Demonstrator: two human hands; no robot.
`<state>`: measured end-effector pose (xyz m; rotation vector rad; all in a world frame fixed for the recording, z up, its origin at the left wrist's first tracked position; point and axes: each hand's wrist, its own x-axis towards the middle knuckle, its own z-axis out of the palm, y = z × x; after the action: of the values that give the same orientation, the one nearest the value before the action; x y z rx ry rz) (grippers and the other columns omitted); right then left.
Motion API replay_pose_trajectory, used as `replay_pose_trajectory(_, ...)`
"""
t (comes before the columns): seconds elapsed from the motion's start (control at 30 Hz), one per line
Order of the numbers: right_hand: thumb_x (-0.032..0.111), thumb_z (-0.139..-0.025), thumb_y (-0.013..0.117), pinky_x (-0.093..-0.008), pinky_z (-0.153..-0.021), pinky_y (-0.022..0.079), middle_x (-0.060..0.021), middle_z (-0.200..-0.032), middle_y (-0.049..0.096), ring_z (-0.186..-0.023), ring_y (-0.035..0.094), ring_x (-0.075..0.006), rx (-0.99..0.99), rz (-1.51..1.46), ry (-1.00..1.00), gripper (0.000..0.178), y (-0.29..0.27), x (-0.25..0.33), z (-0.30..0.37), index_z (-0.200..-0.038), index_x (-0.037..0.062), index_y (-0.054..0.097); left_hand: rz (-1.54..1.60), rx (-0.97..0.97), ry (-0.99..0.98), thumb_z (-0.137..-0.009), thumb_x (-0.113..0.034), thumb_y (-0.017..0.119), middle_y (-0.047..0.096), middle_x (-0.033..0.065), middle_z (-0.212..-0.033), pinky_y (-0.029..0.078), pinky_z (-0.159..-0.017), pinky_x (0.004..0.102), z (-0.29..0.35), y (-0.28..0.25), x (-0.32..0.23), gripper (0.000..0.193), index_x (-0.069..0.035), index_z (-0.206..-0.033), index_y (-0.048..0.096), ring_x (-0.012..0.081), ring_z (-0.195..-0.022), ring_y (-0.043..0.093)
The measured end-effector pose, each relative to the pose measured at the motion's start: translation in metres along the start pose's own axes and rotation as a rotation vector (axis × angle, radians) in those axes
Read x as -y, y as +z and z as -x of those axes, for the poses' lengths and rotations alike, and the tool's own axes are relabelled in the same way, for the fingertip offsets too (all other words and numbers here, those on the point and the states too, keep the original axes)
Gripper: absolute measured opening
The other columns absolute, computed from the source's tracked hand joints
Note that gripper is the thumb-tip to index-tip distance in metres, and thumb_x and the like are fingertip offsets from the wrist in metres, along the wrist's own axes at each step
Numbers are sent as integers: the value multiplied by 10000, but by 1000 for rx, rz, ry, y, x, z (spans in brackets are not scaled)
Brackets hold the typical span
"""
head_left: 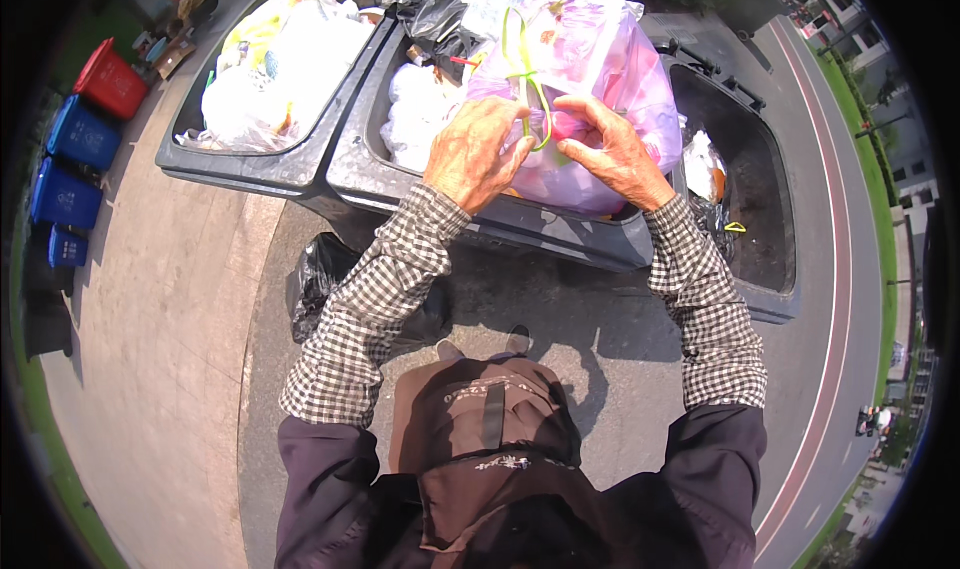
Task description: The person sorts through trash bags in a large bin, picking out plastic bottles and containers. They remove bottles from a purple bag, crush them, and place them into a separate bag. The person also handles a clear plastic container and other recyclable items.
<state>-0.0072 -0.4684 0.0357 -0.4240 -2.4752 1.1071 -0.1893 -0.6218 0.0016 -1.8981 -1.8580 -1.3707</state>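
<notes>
A bulging translucent pink-purple garbage bag [640,94] sits on top of the middle bin. A yellow-green drawstring [548,121] rises from its top and forms a thin loop. My left hand [475,157] is at the left of this loop, with curled fingers and a strand of the string running in at the fingertips. On the other side, my right hand [622,161] curves over the bag. Its thumb and forefinger are apart in a C shape, close to the loop, and no string shows between them.
The middle grey bin [560,237] stands between a full left bin [240,176] and a right bin [765,209] with some trash. A black bag [318,284] lies on the ground before them. Red [112,79] and blue bins [82,134] line the far left; a road curves along the right.
</notes>
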Motion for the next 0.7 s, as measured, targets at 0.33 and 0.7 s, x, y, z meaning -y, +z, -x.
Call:
replay_pose_trajectory(0.33,40,-957,610,-274,-838,540,-51,-970,687,-897,660,-110,-118,-69,-184,281,3,-11,-28,-1238,29,603,244,180,-62,-831,-279,851,682,144,-1216,495,-1040,414,-18,31,26,772,-43,-1470,487,304,-1156,662)
replay_pose_trajectory(0.7,54,-949,621,-326,-840,545,-79,-979,688,-895,675,-178,-67,-62,-194,321,-18,-44,-18,-1269,83,621,31,-147,-316,-911,-175,797,722,69,-1067,567,-816,273,3,-1,28,417,-73,-1295,672,110,-948,678)
